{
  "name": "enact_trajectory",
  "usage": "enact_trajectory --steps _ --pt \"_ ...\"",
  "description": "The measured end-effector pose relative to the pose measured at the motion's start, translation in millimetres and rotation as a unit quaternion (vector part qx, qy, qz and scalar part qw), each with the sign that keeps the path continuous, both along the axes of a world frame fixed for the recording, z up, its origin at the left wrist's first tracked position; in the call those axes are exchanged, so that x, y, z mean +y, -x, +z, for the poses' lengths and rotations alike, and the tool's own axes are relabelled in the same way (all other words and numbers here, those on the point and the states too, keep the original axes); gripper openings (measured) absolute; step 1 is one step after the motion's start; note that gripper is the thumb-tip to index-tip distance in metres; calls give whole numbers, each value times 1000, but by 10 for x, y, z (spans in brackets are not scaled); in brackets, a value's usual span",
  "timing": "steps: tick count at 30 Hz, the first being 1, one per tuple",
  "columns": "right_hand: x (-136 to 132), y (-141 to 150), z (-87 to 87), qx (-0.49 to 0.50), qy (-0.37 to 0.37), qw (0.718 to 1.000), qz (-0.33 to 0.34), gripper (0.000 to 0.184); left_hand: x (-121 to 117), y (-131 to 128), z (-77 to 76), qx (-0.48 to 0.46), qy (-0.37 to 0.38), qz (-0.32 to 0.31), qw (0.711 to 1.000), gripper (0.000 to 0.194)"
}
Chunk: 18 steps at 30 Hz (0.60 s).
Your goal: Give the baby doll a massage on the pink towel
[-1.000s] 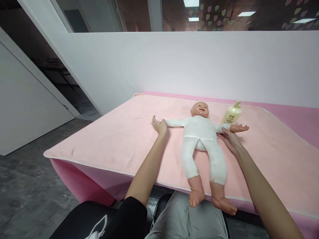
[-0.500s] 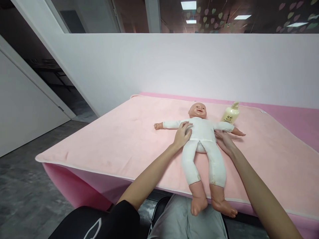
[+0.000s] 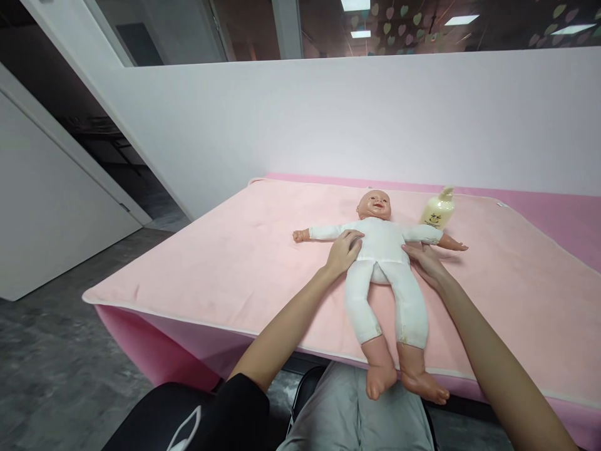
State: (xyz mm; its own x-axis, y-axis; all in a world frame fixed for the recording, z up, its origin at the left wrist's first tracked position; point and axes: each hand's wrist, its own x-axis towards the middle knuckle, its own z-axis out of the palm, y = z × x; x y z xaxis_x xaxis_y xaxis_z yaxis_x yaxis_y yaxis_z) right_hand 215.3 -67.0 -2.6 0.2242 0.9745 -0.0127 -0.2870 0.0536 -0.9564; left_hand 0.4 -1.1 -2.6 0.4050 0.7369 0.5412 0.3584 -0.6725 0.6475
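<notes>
A baby doll (image 3: 379,241) with a white cloth body lies on its back on a pale pink blanket (image 3: 225,269). Its head points to the wall, its arms are spread, and its feet hang over the table's near edge. My left hand (image 3: 345,250) holds the doll's torso from the left, fingertips on the white cloth. On the opposite side my right hand (image 3: 425,260) grips the torso below the doll's outstretched arm, its thumb at the cloth; some of its fingers are hidden. Behind that arm stands a pale yellow pump bottle (image 3: 437,210).
A white wall (image 3: 300,119) with a window above it rises behind the table. Pink cloth (image 3: 154,344) hangs down the table's front left. To the left are a white door (image 3: 61,194) and a grey floor (image 3: 42,351). My lap (image 3: 352,413) is under the near edge.
The whole view has shifted slightly. Both hands keep their places at the doll's sides, and the doll and bottle stay where they were on the blanket.
</notes>
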Motion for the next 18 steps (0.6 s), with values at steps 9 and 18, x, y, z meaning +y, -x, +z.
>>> enact_trajectory --steps 9,18 --pt "9 -46 -35 -14 9 1000 7 58 -7 5 4 3 3 5 1000 23" --pt "-1 -23 -16 -12 9 1000 -3 62 4 5 -3 7 -1 4 1000 23"
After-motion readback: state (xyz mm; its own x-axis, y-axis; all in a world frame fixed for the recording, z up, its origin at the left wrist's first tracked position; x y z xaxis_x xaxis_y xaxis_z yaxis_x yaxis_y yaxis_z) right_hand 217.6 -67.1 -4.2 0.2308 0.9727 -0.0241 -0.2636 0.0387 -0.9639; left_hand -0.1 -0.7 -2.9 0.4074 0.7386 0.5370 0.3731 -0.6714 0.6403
